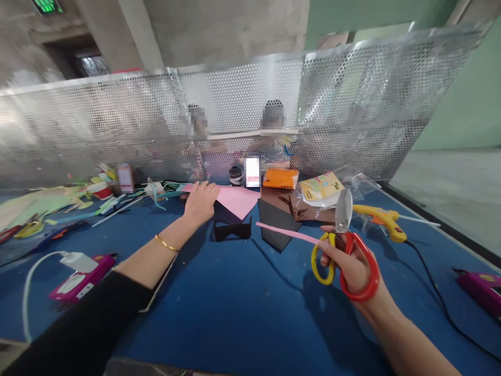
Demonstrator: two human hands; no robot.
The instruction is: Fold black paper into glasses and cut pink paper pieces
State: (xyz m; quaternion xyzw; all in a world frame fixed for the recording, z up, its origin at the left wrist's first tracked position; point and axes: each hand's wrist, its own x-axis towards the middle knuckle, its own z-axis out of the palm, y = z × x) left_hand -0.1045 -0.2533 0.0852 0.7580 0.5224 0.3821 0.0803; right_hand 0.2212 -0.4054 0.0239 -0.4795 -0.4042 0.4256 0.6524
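Observation:
My left hand (200, 204) reaches forward over a pink sheet (240, 199), its fingers bent onto the sheet's far left part. In my right hand (354, 269) are scissors (368, 266) with one red and one yellow handle loop, their blades pointing away from me. A narrow pink strip (287, 232) is pinched in the same hand and sticks out to the left. Between the hands lies a black bow-shaped piece (233, 231). Dark grey sheets (277, 224) and brown sheets (319, 213) lie beyond the strip.
A yellow hot glue gun (381, 219) stands at right, its cord running forward. Behind are an orange packet (281, 178), a yellow-labelled bag (323, 189) and a thread spool (235, 176). A purple power strip (80, 279) lies left. A perforated screen (242, 94) closes the back; people sit beyond.

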